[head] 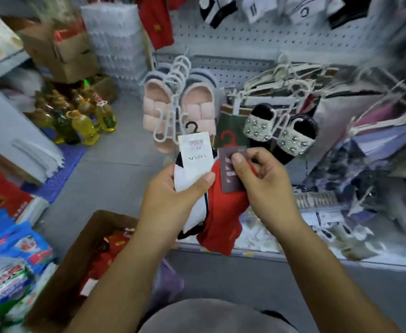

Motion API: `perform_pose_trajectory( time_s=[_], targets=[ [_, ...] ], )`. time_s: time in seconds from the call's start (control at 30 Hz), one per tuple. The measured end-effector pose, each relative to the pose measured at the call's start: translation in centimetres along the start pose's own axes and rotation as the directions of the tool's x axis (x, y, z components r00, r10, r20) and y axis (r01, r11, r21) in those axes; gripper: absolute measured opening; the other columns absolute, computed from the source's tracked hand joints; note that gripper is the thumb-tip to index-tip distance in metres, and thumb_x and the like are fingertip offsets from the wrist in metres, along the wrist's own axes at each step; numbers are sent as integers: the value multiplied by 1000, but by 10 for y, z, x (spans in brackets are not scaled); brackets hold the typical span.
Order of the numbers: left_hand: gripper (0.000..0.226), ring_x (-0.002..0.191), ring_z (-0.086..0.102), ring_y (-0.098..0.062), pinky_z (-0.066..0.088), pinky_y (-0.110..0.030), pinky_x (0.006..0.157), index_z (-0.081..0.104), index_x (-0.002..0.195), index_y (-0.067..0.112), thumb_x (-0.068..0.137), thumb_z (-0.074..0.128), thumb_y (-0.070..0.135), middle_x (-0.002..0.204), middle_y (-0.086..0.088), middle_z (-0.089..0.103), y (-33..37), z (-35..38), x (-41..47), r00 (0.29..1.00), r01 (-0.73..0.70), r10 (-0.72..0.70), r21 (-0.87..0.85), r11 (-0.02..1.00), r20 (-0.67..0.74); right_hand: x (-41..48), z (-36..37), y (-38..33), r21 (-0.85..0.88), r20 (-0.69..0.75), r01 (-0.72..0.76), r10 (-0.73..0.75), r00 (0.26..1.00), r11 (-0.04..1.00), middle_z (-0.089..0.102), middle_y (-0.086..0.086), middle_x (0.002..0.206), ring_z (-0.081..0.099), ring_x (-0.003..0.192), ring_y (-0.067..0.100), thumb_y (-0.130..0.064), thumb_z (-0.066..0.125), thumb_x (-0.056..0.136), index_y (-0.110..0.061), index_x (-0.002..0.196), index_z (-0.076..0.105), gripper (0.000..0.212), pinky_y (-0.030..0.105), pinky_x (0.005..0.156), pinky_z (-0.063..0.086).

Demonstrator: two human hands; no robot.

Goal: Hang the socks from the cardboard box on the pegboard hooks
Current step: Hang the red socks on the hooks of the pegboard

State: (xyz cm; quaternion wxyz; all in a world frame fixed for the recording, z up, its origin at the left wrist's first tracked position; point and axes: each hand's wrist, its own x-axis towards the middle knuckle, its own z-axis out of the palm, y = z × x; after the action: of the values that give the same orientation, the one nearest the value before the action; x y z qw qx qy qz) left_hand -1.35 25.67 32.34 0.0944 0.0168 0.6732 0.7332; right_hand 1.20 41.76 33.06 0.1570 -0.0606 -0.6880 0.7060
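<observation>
While the left hand (173, 198) grips the white socks (192, 212), its thumb lies flat across their white label (195, 164) and its fingers curl round behind. The right hand (267, 186) holds the red socks (221, 217) the same way, with its thumb pressed on their grey label (229, 175) and its fingers bent close behind the card. Both pairs are held side by side and touching, above the floor and in front of the pegboard (233, 39), neither one on a peg. A black hook (192, 127) sticks up from the white label and a red hook (228, 138) from the grey one.

The white label carries a row of thin letters, seen upside down and too blurred to read, with a pinkish barcode sticker above it. The grey label shows large pale marks that cannot be made out.

Down to the left stands the cardboard box (77, 260), open, with more red socks (106, 255) inside. Pink slippers (197, 111) and black slippers (281, 135) with beaded straps hang on the pegboard just beyond the hands, and other socks (218, 10) hang along the top. Oil bottles (84, 123) stand on the floor at the left, and blue and green bags (9, 260) lie beside the box, their print too blurred to read.
</observation>
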Motion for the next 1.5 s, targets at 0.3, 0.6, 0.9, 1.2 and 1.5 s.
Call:
perform_pose_trajectory(
  time_s=[0.3,0.6,0.9,1.2,1.5],
  targets=[
    [20,104,74,-20,55,-48,99,77,106,21,88,76,11,109,1,78,32,116,13,976,-165,143,-133,977,-161,44,-112,-46,-77,203,71,-54,978,995,75,7,110,71,98,14,-11,62,97,-9,115,62,18,29,86,57],
    [27,100,72,-8,57,-35,90,65,123,22,97,68,24,110,11,76,104,113,28,800,-366,350,65,928,-487,117,-105,-96,-80,278,255,-224,934,964,77,2,98,74,92,17,-15,67,95,-15,106,66,11,38,83,59],
    [15,96,76,-22,60,-52,88,74,106,20,99,66,31,101,2,79,183,67,80,721,-449,397,53,892,-567,202,-40,-140,-5,346,248,-231,909,969,78,-1,94,75,88,12,-21,66,96,-18,107,66,11,28,79,60],
    [28,105,70,-10,57,-45,95,63,126,32,101,57,43,114,12,74,258,13,181,575,-595,595,213,775,-562,311,56,-165,-32,359,310,-279,891,950,73,1,107,71,96,14,-31,54,103,-20,112,64,18,41,93,57],
    [43,124,63,-13,47,-48,110,50,143,28,103,53,43,131,10,68,286,-29,259,549,-701,698,200,684,-460,390,122,-172,-116,223,476,-444,868,872,67,-3,98,65,92,15,-27,56,101,-21,101,62,9,31,78,53]
  ],
)
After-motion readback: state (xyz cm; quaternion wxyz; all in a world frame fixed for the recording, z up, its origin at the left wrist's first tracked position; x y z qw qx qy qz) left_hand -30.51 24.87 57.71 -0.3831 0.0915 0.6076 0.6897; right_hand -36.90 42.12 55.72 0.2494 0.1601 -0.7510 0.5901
